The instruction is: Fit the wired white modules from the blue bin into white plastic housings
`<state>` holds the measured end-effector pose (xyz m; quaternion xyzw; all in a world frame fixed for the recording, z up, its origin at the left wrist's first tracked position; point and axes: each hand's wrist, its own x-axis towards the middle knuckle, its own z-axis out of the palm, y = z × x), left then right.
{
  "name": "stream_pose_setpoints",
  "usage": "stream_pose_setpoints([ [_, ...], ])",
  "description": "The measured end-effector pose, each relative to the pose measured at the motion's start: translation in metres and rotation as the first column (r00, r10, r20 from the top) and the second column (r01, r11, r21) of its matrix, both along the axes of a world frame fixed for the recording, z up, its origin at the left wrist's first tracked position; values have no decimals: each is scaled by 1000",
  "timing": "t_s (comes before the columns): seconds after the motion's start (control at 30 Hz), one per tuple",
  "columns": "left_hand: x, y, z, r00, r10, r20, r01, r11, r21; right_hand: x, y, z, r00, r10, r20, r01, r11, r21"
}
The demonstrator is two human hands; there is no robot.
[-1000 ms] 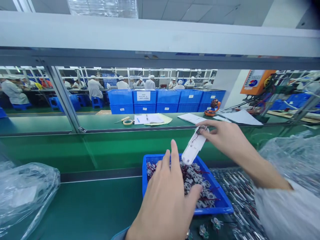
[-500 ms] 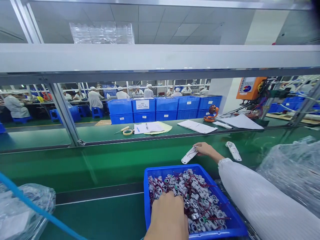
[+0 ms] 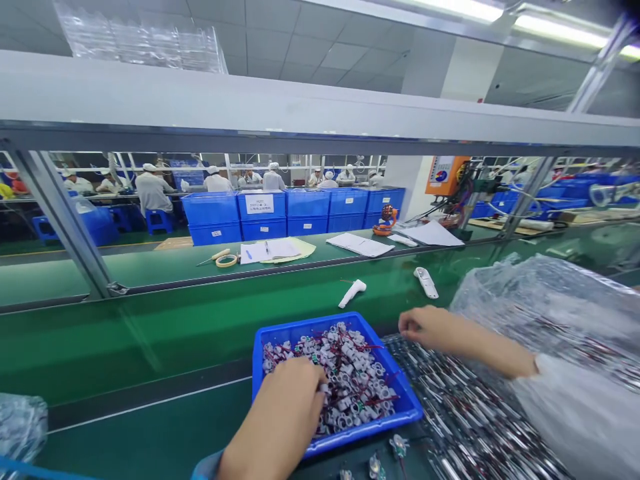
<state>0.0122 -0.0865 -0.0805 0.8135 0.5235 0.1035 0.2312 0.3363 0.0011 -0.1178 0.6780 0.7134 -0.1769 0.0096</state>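
My left hand [image 3: 285,413] reaches into a blue tray [image 3: 280,331] full of small white parts with red wires [image 3: 350,380]; its fingers are curled down among the parts and what they hold is hidden. My right hand [image 3: 425,327] hovers just right of the tray, fingers curled, with nothing visible in it. A white plastic housing [image 3: 353,292] lies on the green conveyor belt [image 3: 200,313] beyond the tray, apart from both hands. A second white housing [image 3: 426,282] lies on the belt further right.
A clear plastic bag [image 3: 545,313] of parts bulges at the right, above a sheet of wired parts [image 3: 460,407]. Another bag [image 3: 20,427] sits at the left. Papers [image 3: 270,251], tape and blue crates [image 3: 290,210] are behind. Seated workers fill the background.
My right hand set the white housing on the belt, let go and drew back toward the tray. My left hand went down into the tray's parts. The view shifted right.
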Motion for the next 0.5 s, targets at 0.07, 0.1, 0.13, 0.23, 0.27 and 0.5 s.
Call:
stream_pose_setpoints([
  [0.07, -2, 2, 3, 1000, -8, -6, 8, 1000, 15, 0, -26, -12, 995, -9, 100, 10, 1000, -13],
  [0.1, -2, 2, 5, 1000, -10, -1, 10, 1000, 21, -2, -35, -18, 991, -14, 136, 16, 1000, -15],
  [0.13, -2, 2, 6, 1000, -13, 4, 13, 1000, 24, -4, -42, -23, 986, -21, 167, 24, 1000, -16],
  [0.23, -2, -2, 9, 1000, -22, 21, 22, 1000, 19, -12, -50, -29, 969, -54, 240, 55, 998, 3],
  [0.27, -2, -4, 10, 999, -24, 29, 23, 1000, 14, -14, -50, -29, 964, -65, 259, 64, 998, 9],
  [0.5, -7, -11, 25, 982, 70, 175, -72, 997, 6, -17, -48, -34, 960, -90, 266, 81, 996, 42],
])
